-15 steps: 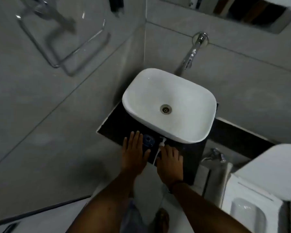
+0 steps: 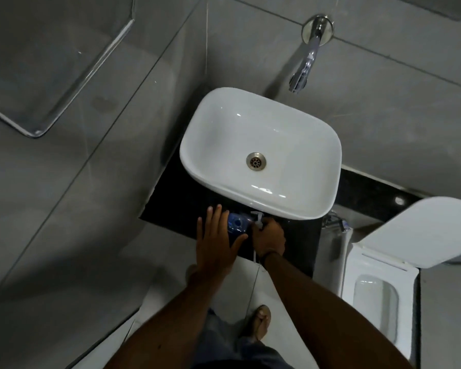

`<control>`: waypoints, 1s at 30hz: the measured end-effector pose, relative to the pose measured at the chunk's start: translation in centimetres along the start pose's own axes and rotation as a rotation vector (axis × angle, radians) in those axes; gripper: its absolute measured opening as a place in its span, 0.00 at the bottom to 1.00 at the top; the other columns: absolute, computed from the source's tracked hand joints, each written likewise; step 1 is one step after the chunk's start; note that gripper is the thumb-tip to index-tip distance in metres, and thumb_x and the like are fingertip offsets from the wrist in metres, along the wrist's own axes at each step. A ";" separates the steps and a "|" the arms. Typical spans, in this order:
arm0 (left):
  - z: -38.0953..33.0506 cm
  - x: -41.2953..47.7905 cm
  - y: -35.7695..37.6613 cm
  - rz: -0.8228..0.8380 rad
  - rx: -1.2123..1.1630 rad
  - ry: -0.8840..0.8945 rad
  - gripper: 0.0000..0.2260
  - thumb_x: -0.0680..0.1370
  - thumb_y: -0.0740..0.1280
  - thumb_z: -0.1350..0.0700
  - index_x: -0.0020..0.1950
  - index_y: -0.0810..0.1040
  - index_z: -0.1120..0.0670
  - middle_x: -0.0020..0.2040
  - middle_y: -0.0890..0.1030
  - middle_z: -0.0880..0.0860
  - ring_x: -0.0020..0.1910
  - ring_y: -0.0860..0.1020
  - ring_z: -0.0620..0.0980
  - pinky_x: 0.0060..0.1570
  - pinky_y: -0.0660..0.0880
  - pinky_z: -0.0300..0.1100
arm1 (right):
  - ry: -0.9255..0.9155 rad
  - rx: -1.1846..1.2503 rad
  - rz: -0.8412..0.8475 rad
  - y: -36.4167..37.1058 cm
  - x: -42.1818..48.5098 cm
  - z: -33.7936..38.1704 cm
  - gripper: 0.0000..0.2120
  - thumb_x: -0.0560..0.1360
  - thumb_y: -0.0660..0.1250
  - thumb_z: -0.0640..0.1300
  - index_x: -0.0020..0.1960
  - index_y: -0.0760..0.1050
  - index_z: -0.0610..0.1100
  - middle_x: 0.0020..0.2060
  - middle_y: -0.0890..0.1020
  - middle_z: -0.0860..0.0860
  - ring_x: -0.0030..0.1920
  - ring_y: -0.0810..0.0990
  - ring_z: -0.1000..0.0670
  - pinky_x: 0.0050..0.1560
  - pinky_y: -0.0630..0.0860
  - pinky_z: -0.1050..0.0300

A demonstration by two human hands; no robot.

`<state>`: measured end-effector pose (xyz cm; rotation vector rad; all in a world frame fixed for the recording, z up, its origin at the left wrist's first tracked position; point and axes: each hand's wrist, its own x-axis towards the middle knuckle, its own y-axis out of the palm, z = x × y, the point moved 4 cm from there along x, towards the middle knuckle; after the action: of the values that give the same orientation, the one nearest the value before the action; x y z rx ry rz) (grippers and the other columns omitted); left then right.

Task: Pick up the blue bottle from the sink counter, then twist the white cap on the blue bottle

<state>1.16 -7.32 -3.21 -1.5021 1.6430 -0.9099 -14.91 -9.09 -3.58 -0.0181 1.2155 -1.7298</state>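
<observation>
A blue bottle (image 2: 236,222) with its top open stands on the black counter (image 2: 171,206) in front of the white basin (image 2: 261,153). My left hand (image 2: 216,243) lies against the bottle's left side with straight fingers and the thumb under it. My right hand (image 2: 269,238) grips a white pump head (image 2: 257,218) with its thin tube (image 2: 254,255) hanging down, just right of the bottle's mouth.
A chrome spout (image 2: 308,59) juts from the grey tiled wall above the basin. A white toilet (image 2: 378,288) with its lid (image 2: 421,230) raised stands at the right. A glass shelf (image 2: 56,75) hangs on the left wall. My sandalled foot (image 2: 260,323) is below.
My right hand's fingers have curled round the white pump head; they lay straight before. My left hand stays beside the blue bottle. The view has drawn closer to the counter.
</observation>
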 end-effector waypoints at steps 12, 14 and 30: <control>0.4 -0.1 0.1 0.013 -0.084 0.001 0.37 0.79 0.59 0.32 0.79 0.66 0.56 0.81 0.64 0.57 0.82 0.56 0.57 0.80 0.53 0.59 | -0.448 0.474 -0.170 -9.1 -8.0 2.9 0.05 0.77 0.76 0.38 0.45 0.80 0.39 0.45 0.83 0.38 0.45 0.85 0.48 0.52 0.83 0.59; 0.4 -0.2 0.1 -0.002 -0.086 0.010 0.37 0.79 0.59 0.32 0.79 0.66 0.56 0.81 0.65 0.57 0.82 0.57 0.57 0.80 0.54 0.60 | -0.531 0.587 -0.174 -9.6 -9.4 5.0 0.06 0.77 0.75 0.37 0.46 0.82 0.46 0.47 0.83 0.38 0.51 0.87 0.44 0.57 0.84 0.56; 0.5 -0.3 0.3 -0.053 -0.021 0.021 0.38 0.81 0.45 0.31 0.76 0.70 0.57 0.78 0.71 0.58 0.79 0.65 0.58 0.77 0.60 0.60 | -0.621 0.260 -0.033 -3.2 -7.9 5.5 0.14 0.76 0.75 0.36 0.56 0.82 0.52 0.50 0.82 0.57 0.53 0.83 0.64 0.58 0.79 0.69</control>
<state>1.42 -6.99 -3.69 -1.5619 1.6397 -0.9430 -10.29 -7.33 5.27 -0.3921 0.5358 -1.7159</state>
